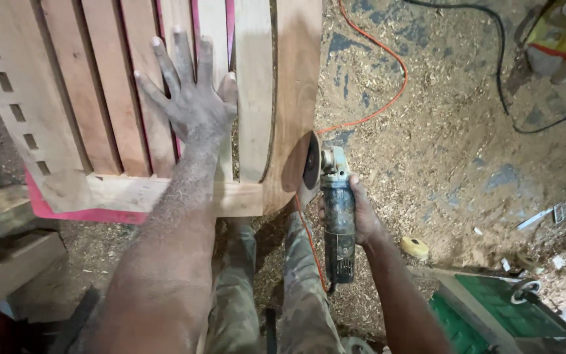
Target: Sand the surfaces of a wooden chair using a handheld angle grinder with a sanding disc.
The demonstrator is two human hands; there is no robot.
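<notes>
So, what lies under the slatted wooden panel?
Beneath the wooden panel a pink sheet shows along the lower edge and through gaps between slats. The left hand presses flat on the slats. What the sheet rests on is covered.

I am seeing no labels, signs or screens anywhere. The nearest thing to a package is sitting in the upper right corner of the frame: a crumpled yellow and white bag point(561, 36) with a red band across it, lying on the sawdust-covered floor point(453, 131), partly cut off by the edge.
</notes>
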